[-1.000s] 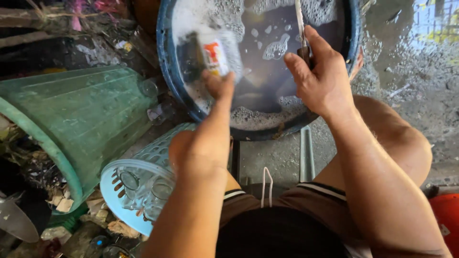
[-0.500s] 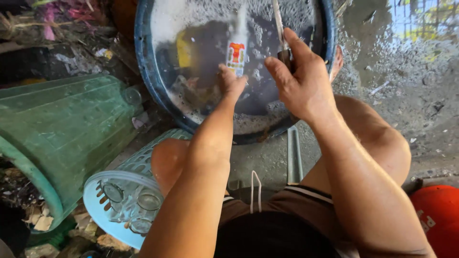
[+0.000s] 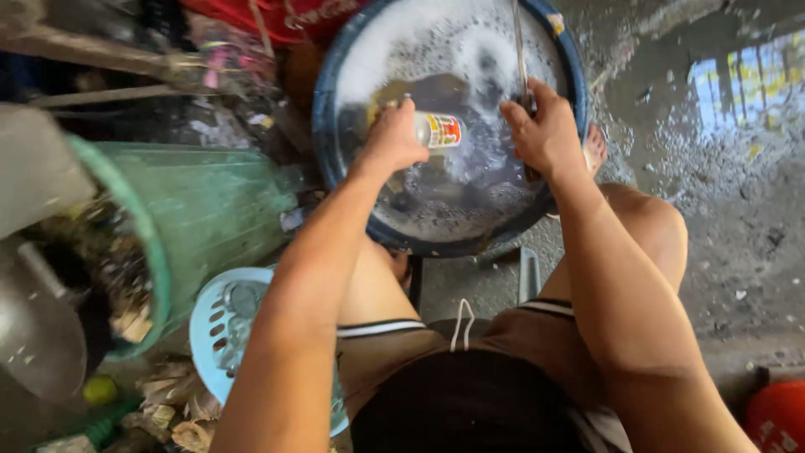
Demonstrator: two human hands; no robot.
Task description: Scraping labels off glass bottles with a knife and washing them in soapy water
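My left hand [image 3: 392, 138] grips a small clear bottle with a white, red and yellow label [image 3: 438, 130], held sideways over a round blue basin [image 3: 329, 149] of soapy, foamy water. My right hand [image 3: 545, 134] is closed around a thin rod-like handle [image 3: 520, 46] that rises from the hand toward the basin's far rim. Its lower end is hidden by the hand. Both hands hover over the middle of the basin, a hand's width apart. My bare knees frame the basin's near side.
A green bucket [image 3: 210, 210] lies tipped at left, full of scraps. A light blue perforated basket [image 3: 220, 319] sits below it by my left knee. Wet concrete floor [image 3: 721, 168] spreads to the right. A red-orange object [image 3: 776, 415] shows at the bottom right corner.
The bottle has turned from upright to lying sideways in my left hand and come lower over the water. My right hand stays on the thin handle. The camera view shifted right.
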